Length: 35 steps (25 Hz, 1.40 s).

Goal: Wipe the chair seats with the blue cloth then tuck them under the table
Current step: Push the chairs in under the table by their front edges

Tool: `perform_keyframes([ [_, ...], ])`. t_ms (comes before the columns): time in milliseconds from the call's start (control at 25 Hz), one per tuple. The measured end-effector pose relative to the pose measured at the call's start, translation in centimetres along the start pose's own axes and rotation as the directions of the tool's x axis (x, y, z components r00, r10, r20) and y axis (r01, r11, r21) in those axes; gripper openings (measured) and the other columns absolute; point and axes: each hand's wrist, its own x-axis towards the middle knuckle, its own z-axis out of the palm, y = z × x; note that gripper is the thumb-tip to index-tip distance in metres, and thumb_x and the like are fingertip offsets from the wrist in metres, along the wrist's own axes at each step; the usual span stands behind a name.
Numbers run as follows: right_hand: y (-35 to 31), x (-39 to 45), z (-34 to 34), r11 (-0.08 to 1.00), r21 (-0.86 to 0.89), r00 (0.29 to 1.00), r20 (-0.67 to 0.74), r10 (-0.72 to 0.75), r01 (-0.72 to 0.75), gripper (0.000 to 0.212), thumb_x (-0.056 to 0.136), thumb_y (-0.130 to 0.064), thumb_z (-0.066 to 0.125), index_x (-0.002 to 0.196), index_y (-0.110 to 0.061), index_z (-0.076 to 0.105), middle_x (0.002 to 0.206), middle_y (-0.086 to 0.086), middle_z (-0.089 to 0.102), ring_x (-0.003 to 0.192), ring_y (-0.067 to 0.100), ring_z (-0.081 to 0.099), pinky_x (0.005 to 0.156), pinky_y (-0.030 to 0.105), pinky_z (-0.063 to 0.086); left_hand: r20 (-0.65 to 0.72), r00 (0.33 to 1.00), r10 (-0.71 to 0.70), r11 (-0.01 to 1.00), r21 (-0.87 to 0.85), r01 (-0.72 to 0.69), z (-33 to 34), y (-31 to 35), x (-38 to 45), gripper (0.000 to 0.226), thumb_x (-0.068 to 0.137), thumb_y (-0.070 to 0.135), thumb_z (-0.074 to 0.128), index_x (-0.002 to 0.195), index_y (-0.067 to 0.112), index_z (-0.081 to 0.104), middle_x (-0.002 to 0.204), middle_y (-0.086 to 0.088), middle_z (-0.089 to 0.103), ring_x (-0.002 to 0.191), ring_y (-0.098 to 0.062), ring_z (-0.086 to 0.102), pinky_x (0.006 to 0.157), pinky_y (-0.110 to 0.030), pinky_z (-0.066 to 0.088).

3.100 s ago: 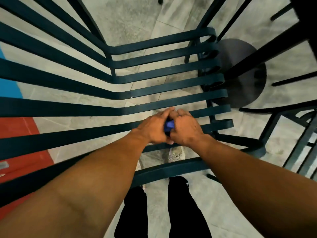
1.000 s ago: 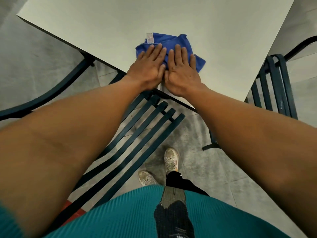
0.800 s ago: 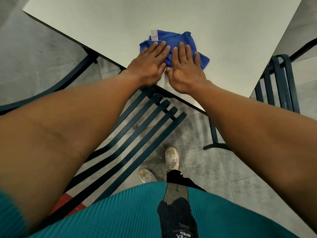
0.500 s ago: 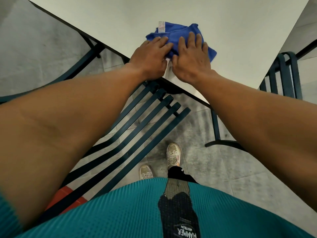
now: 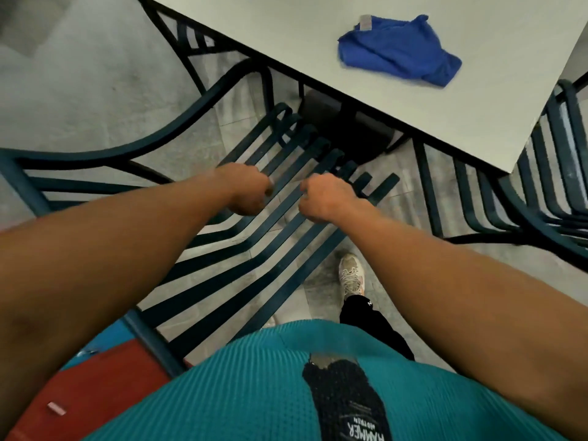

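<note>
The blue cloth (image 5: 397, 49) lies crumpled on the white table (image 5: 286, 33), near its right corner, with no hand on it. A dark green metal slatted chair (image 5: 95, 154) stands in front of me, its seat front reaching just under the table edge. My left hand (image 5: 248, 189) and my right hand (image 5: 327, 198) hover side by side over the seat slats with fingers curled into loose fists. I see nothing held in either hand, and I cannot tell whether they touch the slats.
A second green slatted chair (image 5: 553, 173) stands at the right, tucked by the table corner. The dark table pedestal (image 5: 346, 122) sits under the tabletop, just past the seat front. My shoe (image 5: 351, 275) is on the grey floor. A red floor patch (image 5: 105, 377) lies lower left.
Both hands have let go of the blue cloth on the table and pulled back toward me, curling shut above the chair seat. The cloth stays on the table.
</note>
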Motion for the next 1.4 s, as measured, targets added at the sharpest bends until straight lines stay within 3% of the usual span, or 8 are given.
perform_keyframes([
  [160, -6.7, -3.2, 6.4, 0.992, 0.114, 0.996, 0.073, 0.049, -0.057, 0.036, 0.090, -0.031, 0.054, 0.120, -0.013, 0.062, 0.121, 0.010, 0.062, 0.107, 0.030, 0.059, 0.083, 0.037, 0.048, 0.112, 0.993, -0.034, 0.999, -0.038, 0.039, 6.4, -4.2, -5.6, 0.041, 0.093, 0.036, 0.056, 0.132, 0.022, 0.055, 0.128, -0.008, 0.059, 0.110, -0.027, 0.060, 0.093, -0.040, 0.051],
  [520, -14.1, -7.9, 11.4, 0.955, 0.288, 0.994, 0.107, 0.034, -0.064, 0.036, 0.091, -0.029, 0.056, 0.124, -0.014, 0.062, 0.121, 0.007, 0.063, 0.108, 0.026, 0.060, 0.087, 0.035, 0.050, -0.029, 0.999, -0.032, 0.983, -0.183, 0.026, 10.6, -7.1, -13.5, 0.043, 0.094, 0.042, 0.052, 0.134, 0.026, 0.055, 0.131, -0.004, 0.060, 0.117, -0.027, 0.056, 0.095, -0.038, 0.046],
  [760, -18.1, -8.9, 9.9, 0.895, 0.442, 0.998, 0.028, 0.057, -0.064, 0.031, 0.093, -0.041, 0.054, 0.108, -0.017, 0.068, 0.103, 0.002, 0.068, 0.095, 0.021, 0.062, 0.078, 0.033, 0.051, -0.066, 0.997, -0.026, 0.986, -0.168, 0.015, 10.9, -10.1, -15.6, 0.046, 0.095, 0.044, 0.050, 0.139, 0.030, 0.048, 0.137, -0.003, 0.056, 0.120, -0.025, 0.054, 0.096, -0.040, 0.045],
  [960, -24.5, -9.8, 7.7, 0.724, 0.684, 0.993, 0.118, 0.002, -0.083, 0.070, 0.077, -0.066, 0.063, 0.133, -0.025, 0.053, 0.134, 0.002, 0.056, 0.122, 0.021, 0.054, 0.104, 0.036, 0.044, -0.057, 0.991, 0.120, 0.978, -0.168, -0.127, 10.5, -17.2, -15.6, 0.074, 0.080, 0.076, 0.040, 0.142, 0.036, 0.042, 0.144, 0.002, 0.050, 0.129, -0.024, 0.049, 0.104, -0.043, 0.043],
  [1040, -27.7, -10.3, 8.4, 0.757, 0.645, 0.990, 0.138, 0.013, -0.100, 0.093, 0.069, -0.072, 0.065, 0.146, -0.028, 0.035, 0.149, -0.001, 0.042, 0.136, 0.021, 0.041, 0.111, 0.034, 0.035, 0.028, 0.969, 0.246, 0.960, -0.146, -0.239, 10.8, -20.6, -16.0, 0.102, 0.060, 0.092, 0.036, 0.146, 0.036, 0.035, 0.151, 0.004, 0.040, 0.137, -0.022, 0.040, 0.110, -0.044, 0.036],
  [1160, -32.0, -10.9, 10.4, 0.868, 0.414, 0.960, 0.168, 0.224, -0.275, 0.118, 0.063, -0.078, 0.063, 0.153, -0.028, 0.006, 0.161, -0.001, 0.015, 0.146, 0.022, 0.020, 0.117, 0.042, 0.024, 0.033, 0.922, 0.387, 0.920, 0.047, -0.388, 11.6, -23.9, -16.6, 0.114, 0.054, 0.093, 0.050, 0.149, 0.034, 0.026, 0.156, 0.007, 0.031, 0.141, -0.018, 0.033, 0.114, -0.043, 0.030],
  [1280, -34.6, -10.3, 12.9, 0.862, 0.246, 0.884, -0.037, 0.465, -0.443, 0.096, 0.073, -0.062, 0.065, 0.149, -0.026, 0.020, 0.149, 0.004, 0.039, 0.133, 0.027, 0.040, 0.107, 0.043, 0.038, -0.115, 0.866, 0.487, 0.867, 0.189, -0.462, 15.0, -25.6, -16.5, 0.093, 0.068, 0.079, 0.059, 0.146, 0.032, 0.035, 0.146, 0.006, 0.045, 0.129, -0.019, 0.046, 0.106, -0.040, 0.037],
  [1400, -33.5, -10.0, 14.0, 0.813, 0.210, 0.800, -0.166, 0.577, -0.543, 0.057, 0.076, -0.047, 0.062, 0.128, -0.027, 0.049, 0.117, 0.004, 0.062, 0.105, 0.029, 0.060, 0.088, 0.041, 0.047, -0.311, 0.837, 0.450, 0.893, 0.157, -0.422, 16.3, -25.9, -15.0, 0.055, 0.082, 0.064, 0.057, 0.127, 0.033, 0.054, 0.120, 0.003, 0.063, 0.103, -0.022, 0.061, 0.086, -0.039, 0.052],
])
